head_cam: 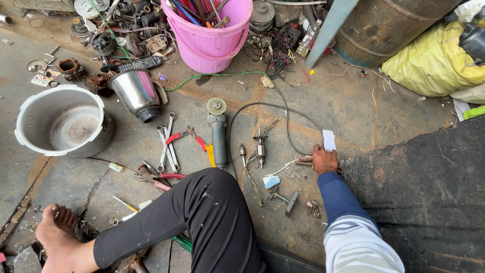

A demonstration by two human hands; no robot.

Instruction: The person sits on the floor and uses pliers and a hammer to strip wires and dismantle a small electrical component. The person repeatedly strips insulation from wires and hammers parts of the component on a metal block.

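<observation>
From the head camera, the right hand (324,160) reaches out in a dark blue sleeve with pale striped cuffing and rests on the stained concrete floor (353,108). Its fingers are curled over a small coil of copper wire (304,162), ribbed and reddish, which pokes out to the left of the knuckles; the grip looks closed on it. Just beyond the fingers, on the far side, lies a small white card (329,139), flat and rectangular. The left hand is out of view.

Left of the hand lies a motor armature (260,148), a slim metal shaft with a dark wound core, and further left an angle grinder (217,132) with a grey-green body and round disc, its black cord (262,106) looping across the floor. Nearer sits a small hammer-like metal piece (287,200). Shiny spanners (167,144) and red-handled pliers (188,135) lie left of the grinder.

Far left stands a wide dull aluminium pot (64,121), beside it a polished steel jar (136,94) tipped on its side. At the far edge is a pink plastic bucket (211,38) full of tools, and to the right a rusty drum (389,25) and a yellow sack (434,63). A black-trousered knee (207,212) crosses the near foreground.
</observation>
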